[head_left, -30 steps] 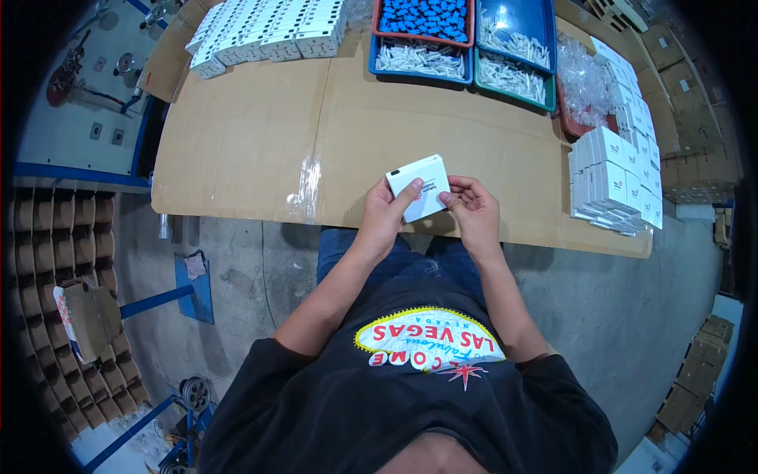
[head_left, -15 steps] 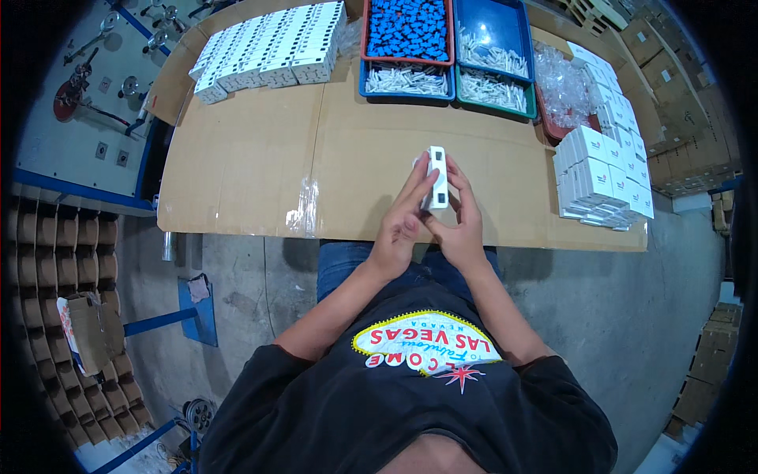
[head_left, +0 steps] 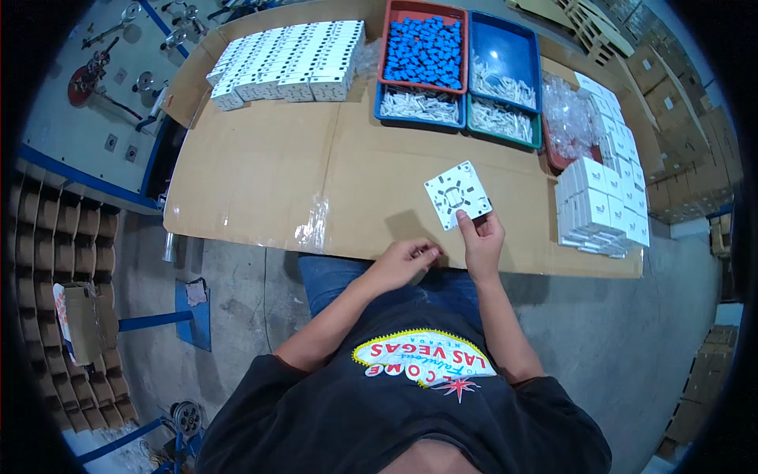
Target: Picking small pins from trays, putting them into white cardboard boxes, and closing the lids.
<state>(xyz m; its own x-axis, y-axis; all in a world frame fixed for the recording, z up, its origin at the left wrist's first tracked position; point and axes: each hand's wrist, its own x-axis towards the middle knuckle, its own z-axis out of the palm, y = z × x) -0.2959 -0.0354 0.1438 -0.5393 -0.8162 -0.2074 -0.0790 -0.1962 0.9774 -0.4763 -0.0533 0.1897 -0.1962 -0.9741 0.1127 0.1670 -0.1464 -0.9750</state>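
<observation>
- Pinched by one corner between thumb and fingers, a flat, square white plate point(head_left: 456, 196) with dark slots around an oval ring is held by the right hand point(head_left: 483, 246), tilted above a tabletop covered in brown cardboard point(head_left: 260, 174).
- Left of the grip and nearer the body, the left hand point(head_left: 404, 265) has loosely bent fingers near the table edge; whether they close on anything, I cannot tell.
- Right of the grip, stacked white square pieces point(head_left: 604, 201) carry small red and dark print, too small to read.
- Beyond the grip stand a red plastic tray point(head_left: 383, 59) of small blue pieces point(head_left: 424, 51), and blue and green plastic trays point(head_left: 505, 141) of slender white pieces point(head_left: 418, 104).
- Far left of the grip, rows of white blocks point(head_left: 288, 59) show small black rectangles.
- Below the grip, a black T-shirt point(head_left: 387, 419) bears red and blue lettering, upside down, on a yellow-edged white sign with a red star.
</observation>
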